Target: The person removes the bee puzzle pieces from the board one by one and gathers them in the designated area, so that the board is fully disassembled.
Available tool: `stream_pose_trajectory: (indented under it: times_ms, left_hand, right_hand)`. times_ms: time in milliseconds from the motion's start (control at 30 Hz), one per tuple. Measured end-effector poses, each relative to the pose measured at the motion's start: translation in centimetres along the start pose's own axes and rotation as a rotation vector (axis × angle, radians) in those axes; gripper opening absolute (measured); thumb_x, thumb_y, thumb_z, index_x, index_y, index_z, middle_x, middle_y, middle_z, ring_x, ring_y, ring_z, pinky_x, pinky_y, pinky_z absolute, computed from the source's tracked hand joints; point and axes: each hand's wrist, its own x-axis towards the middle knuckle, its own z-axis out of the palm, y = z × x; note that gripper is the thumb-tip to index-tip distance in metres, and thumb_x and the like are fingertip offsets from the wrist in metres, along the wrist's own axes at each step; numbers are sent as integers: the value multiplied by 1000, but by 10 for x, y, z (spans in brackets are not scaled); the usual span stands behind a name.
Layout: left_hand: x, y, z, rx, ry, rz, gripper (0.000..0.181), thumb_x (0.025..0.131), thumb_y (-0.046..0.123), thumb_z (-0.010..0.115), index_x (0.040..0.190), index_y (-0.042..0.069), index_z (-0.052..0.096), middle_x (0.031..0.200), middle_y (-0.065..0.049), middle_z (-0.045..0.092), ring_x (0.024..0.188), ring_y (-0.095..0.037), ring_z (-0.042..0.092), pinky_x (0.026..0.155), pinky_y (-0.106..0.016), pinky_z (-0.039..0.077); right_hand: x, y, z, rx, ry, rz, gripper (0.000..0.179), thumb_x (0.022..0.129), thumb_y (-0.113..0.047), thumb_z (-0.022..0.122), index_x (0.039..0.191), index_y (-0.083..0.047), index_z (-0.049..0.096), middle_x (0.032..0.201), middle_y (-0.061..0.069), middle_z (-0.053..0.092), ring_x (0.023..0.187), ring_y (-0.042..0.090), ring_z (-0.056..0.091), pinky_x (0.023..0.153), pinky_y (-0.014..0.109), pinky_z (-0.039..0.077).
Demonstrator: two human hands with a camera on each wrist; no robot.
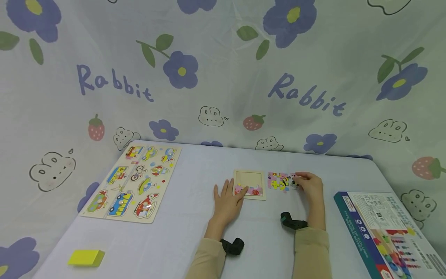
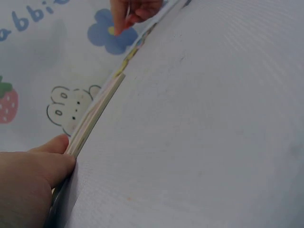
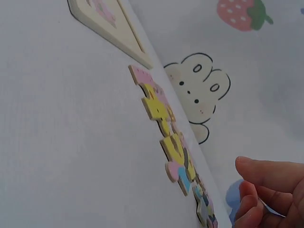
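Observation:
My left hand point(image 1: 228, 203) lies at the left side of a small wooden puzzle frame point(image 1: 263, 190), its fingers extended and its thumb over the lower part. Pink puzzle pieces point(image 1: 257, 191) line the bottom of that frame; bare wood shows above them. Right of the frame, a patch of joined pink and yellow puzzle pieces point(image 1: 278, 181) lies flat on the table. My right hand point(image 1: 311, 186) is over the right end of this patch. In the right wrist view its fingers point(image 3: 270, 175) are loosely bent, with no piece visible between them.
A large wooden vehicle puzzle board point(image 1: 130, 186) lies at the back left. A yellow block point(image 1: 86, 258) sits at the front left. A colourful box point(image 1: 386, 232) lies along the right side of the white table point(image 1: 167, 244). A printed curtain point(image 1: 223, 77) hangs behind.

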Motion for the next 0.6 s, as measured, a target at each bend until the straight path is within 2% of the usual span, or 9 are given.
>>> stream_pose_trajectory:
  times_ms: [267,500,600]
  left_hand:
    - [0,0,0,-10,-7,-2,38,98,33,42,135,35,47,149,-16,27,139,-33,19,105,-63,6]
    - [0,0,0,-21,-2,-9,43,96,32,44,139,33,41,149,-15,28,139,-32,20,105,-63,6]
    - [1,0,1,-32,-2,-19,49,96,33,45,143,26,36,149,-14,29,139,-31,20,106,-62,5]
  right_hand:
    - [-4,-15,18,-19,-96,-108,34,86,-15,65,115,2,60,86,4,56,69,12,50,59,23,45]
    - [-4,-19,32,49,-160,-119,36,83,-14,66,113,3,60,86,3,57,70,12,52,62,22,46]
    - [-6,-22,38,75,-193,-133,37,82,-14,65,114,4,60,87,3,58,69,12,53,62,21,47]
